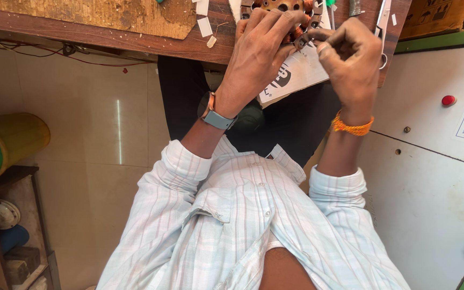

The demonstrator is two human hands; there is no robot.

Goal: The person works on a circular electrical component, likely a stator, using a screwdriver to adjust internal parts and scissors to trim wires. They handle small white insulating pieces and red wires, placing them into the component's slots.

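At the near edge of the wooden bench (135, 40), the left hand (259, 51) lies half-curled over a copper-wound stator (291, 11). The right hand (350, 53) pinches what seems a thin strip at its slot; a slip could nick the windings.

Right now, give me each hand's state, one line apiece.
Left hand: fingers spread over the round motor stator, gripping its rim.
Right hand: fingers pinched together at the stator's edge; what they pinch cannot be told.
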